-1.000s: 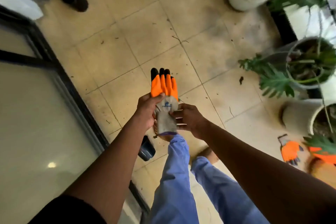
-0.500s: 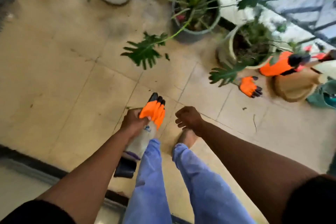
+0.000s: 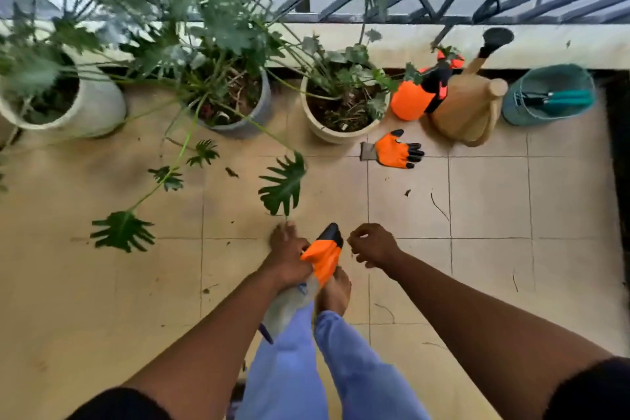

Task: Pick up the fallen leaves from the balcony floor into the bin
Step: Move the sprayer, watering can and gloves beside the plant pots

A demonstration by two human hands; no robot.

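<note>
Orange work glove (image 3: 322,257) gripped by left hand (image 3: 285,254) | right hand (image 3: 371,247) loosely curled, holding nothing | leaf scraps (image 3: 231,172) on tiled floor (image 3: 491,201) ahead, toward pots; left hand nearer | teal bin (image 3: 549,94) far-right corner by railing | second glove (image 3: 397,150) ahead-right

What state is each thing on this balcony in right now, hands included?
left hand: grips an orange glove, not worn.
right hand: loosely curled, holding nothing.
held glove: bunched in the left hand, cuff hanging down.
second glove: lying flat on the tiles, untouched.
teal bin: upright by the wall, hand tools inside.
watering can: standing beside the bin.
leaf scraps: still on the floor.
</note>
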